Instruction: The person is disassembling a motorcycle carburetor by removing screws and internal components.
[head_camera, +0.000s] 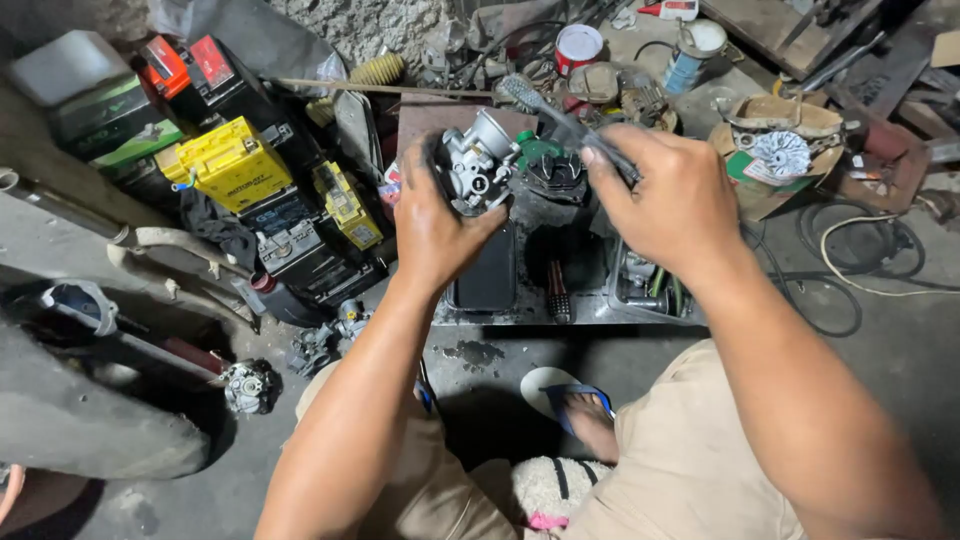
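Observation:
My left hand (432, 228) grips a small metal carburetor (478, 160), held up in front of me at the middle of the view. My right hand (668, 196) is closed around the dark handle of a toothbrush (545, 110). The brush head points up and left, just above the carburetor. Both hands hover over a low dark tray (500, 312) with a black rectangular container (487, 272) and dirty engine parts in it.
Yellow and black batteries (235, 165) are stacked at the left. Another carburetor (248, 386) lies on the floor at lower left. Cans (578, 45), a cardboard box with a metal part (778, 152) and cables (850, 260) crowd the back and right. My sandalled foot (575, 405) rests below the tray.

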